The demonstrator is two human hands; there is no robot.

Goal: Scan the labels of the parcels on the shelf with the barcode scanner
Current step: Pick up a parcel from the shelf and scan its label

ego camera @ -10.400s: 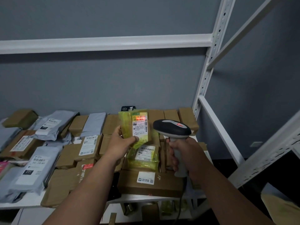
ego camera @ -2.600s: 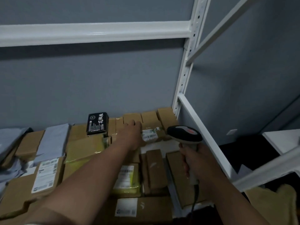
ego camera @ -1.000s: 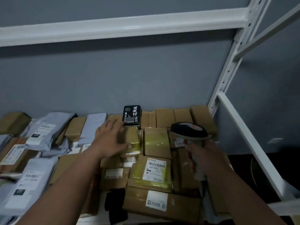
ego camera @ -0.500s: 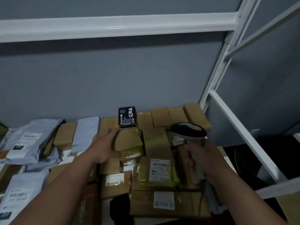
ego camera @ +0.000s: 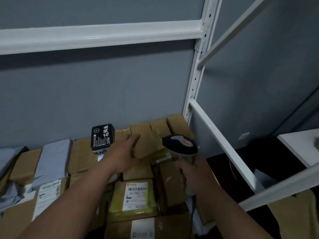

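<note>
My right hand (ego camera: 193, 171) grips the handle of the grey and black barcode scanner (ego camera: 180, 146), whose head points toward the back of the shelf. My left hand (ego camera: 123, 152) grips a small brown cardboard parcel (ego camera: 148, 144) at the back of the pile, thumb under its near edge, plain side up. No label shows on it. In front lies a yellow-wrapped parcel (ego camera: 133, 197) with a white barcode label facing up. Brown boxes and grey mailer bags cover the shelf.
A black box with white characters (ego camera: 102, 138) leans against the grey wall. White shelf upright (ego camera: 196, 75) and side rail (ego camera: 222, 145) stand at the right, a white beam (ego camera: 100, 34) overhead. Grey mailer bags (ego camera: 53, 157) lie at the left. Another labelled box (ego camera: 143, 228) sits at the front.
My left hand has moved to the right with the small brown parcel, from under the black box to beside the scanner head. The view has shifted left and closer.
</note>
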